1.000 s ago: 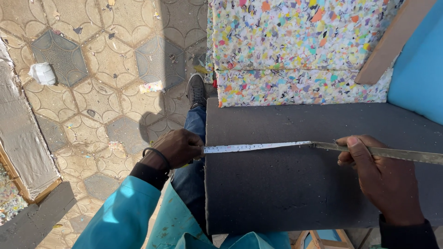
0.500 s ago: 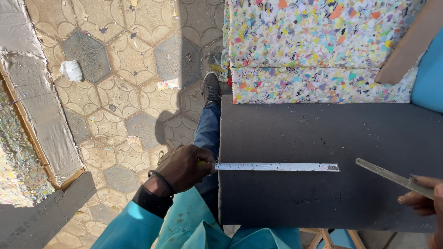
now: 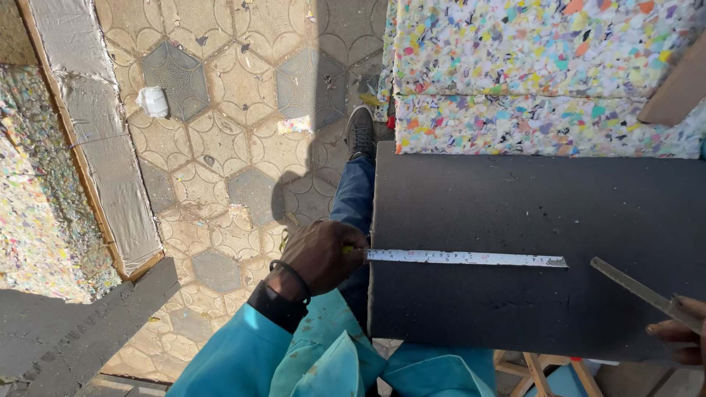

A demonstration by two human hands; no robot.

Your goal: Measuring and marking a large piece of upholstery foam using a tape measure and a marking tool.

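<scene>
Head view: we are gripping the tape measure (image 3: 465, 258) on the dark foam sheet (image 3: 537, 213) with our left hand (image 3: 321, 255); our right hand (image 3: 680, 331), clutching a metal blade (image 3: 638, 290), has just lifted off the tape.

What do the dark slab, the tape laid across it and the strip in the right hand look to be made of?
Dark slab: likely dense grey foam, matte with a fine grainy surface. Tape: thin, flat, pale strip with markings, probably coated metal, held at the slab's edge by the left hand. Strip in the right hand: looks like dull grey metal, straight and rigid.
</scene>
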